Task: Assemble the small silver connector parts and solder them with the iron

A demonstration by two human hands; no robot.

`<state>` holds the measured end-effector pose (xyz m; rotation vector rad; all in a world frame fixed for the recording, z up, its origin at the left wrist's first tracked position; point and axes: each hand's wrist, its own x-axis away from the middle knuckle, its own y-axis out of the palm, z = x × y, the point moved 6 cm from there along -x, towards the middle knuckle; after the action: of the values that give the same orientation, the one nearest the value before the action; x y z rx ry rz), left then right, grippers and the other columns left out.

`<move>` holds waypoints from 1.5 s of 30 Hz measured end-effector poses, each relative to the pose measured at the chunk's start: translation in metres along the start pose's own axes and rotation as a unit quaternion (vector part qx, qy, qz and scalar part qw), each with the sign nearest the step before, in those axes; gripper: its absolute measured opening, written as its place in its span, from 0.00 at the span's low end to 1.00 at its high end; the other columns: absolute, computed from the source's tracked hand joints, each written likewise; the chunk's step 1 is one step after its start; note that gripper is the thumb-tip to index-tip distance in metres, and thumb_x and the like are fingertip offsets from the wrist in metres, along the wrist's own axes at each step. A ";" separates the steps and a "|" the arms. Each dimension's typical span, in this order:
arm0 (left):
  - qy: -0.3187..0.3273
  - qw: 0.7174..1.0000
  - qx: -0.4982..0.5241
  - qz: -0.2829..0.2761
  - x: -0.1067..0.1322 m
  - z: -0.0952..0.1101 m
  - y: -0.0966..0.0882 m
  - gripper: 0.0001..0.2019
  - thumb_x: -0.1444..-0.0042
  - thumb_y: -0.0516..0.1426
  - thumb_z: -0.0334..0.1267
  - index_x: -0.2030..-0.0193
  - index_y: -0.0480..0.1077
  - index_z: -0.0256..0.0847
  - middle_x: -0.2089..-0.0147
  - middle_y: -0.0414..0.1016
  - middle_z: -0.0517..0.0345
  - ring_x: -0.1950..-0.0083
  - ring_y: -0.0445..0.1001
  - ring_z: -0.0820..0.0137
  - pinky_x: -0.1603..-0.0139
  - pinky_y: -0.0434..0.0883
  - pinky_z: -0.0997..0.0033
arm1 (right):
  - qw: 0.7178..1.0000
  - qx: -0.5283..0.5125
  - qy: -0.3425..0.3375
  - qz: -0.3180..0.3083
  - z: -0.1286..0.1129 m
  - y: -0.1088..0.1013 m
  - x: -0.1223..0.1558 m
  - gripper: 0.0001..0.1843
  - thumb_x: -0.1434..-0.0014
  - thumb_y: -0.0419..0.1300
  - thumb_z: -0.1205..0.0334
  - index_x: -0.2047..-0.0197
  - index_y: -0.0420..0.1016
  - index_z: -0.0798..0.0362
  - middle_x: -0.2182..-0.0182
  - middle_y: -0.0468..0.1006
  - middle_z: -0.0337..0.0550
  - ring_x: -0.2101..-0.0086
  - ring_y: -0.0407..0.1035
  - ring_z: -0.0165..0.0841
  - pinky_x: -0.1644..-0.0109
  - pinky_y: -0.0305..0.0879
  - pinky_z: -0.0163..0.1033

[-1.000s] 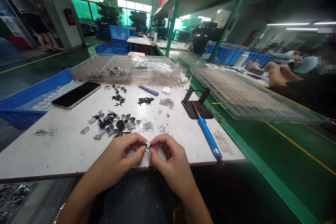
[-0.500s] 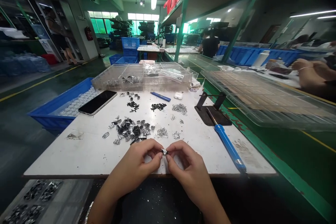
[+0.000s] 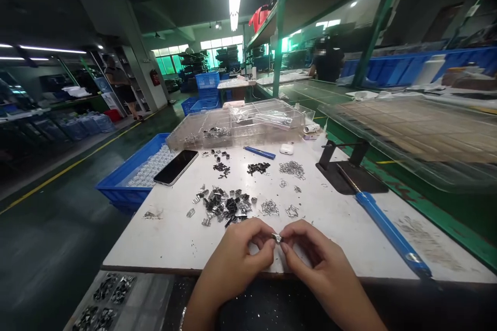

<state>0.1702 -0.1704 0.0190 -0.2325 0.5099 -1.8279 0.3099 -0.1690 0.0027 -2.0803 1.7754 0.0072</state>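
Between the fingertips of both hands is a small silver-and-black metal part (image 3: 277, 238), held just above the table's front edge. My left hand (image 3: 244, 248) pinches its left side with thumb and forefinger. On its right side, my right hand (image 3: 314, 251) pinches it the same way. The fingers cover much of the part, so its exact kind is unclear. Beyond my left hand lies a loose heap of similar silver and black parts (image 3: 225, 204). Small piles of silver pins (image 3: 269, 208) and black pieces (image 3: 258, 168) sit farther back on the white table (image 3: 174, 238).
A blue soldering iron (image 3: 392, 232) leans on a black stand (image 3: 353, 165) at right. A phone (image 3: 176, 167), a blue pen-like tool (image 3: 259, 152) and a white case (image 3: 287, 149) lie behind the piles. A clear divided box (image 3: 233, 137) spans the back; a blue bin (image 3: 132, 189) stands left.
The camera view has turned left, so the table and hands appear farther right and slightly lower. Both hands keep their pinch on the small metal part.
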 end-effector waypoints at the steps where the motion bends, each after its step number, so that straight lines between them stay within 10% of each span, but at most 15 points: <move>1: 0.002 1.000 -0.002 0.001 0.000 0.000 0.000 0.06 0.43 0.53 0.32 0.62 0.72 0.41 0.66 0.73 0.60 0.64 0.70 0.70 0.64 0.65 0.74 | 1.000 -0.005 0.002 0.004 0.000 0.000 0.000 0.03 0.44 0.57 0.61 0.64 0.69 0.50 0.71 0.74 0.40 0.70 0.70 0.34 0.68 0.66 0.35; 45: -0.009 1.000 0.004 0.011 0.000 -0.002 -0.001 0.04 0.44 0.54 0.33 0.65 0.71 0.40 0.69 0.71 0.62 0.66 0.68 0.72 0.67 0.63 0.75 | 0.999 -0.010 -0.025 0.021 -0.002 -0.010 0.001 0.06 0.40 0.56 0.59 0.59 0.69 0.47 0.63 0.74 0.41 0.62 0.71 0.35 0.59 0.69 0.37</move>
<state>0.1688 -0.1698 0.0176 -0.2370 0.4907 -1.8040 0.3192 -0.1692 0.0072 -2.0373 1.7965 0.0887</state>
